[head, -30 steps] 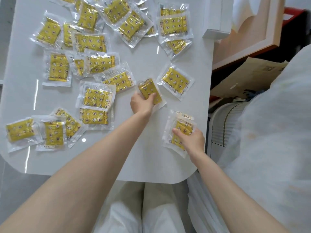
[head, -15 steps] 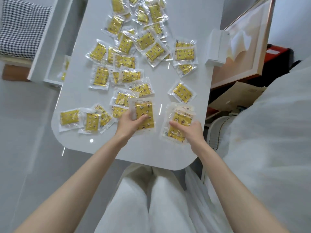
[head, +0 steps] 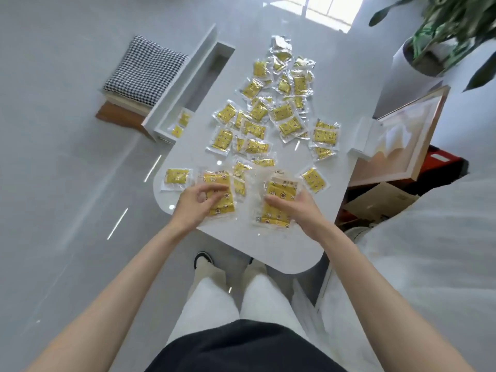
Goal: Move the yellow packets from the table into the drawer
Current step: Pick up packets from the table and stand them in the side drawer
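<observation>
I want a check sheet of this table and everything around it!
Surface: white table, mostly covered.
Job's things: many yellow packets loose on the table; two packets already in the open drawer.
Clutter: white box at the table's right edge.
Hands: left hand holds one packet; right hand holds a stack.
Cables: nothing seen.
Surroundings: checked cushion, plant, picture frame, cardboard box.
</observation>
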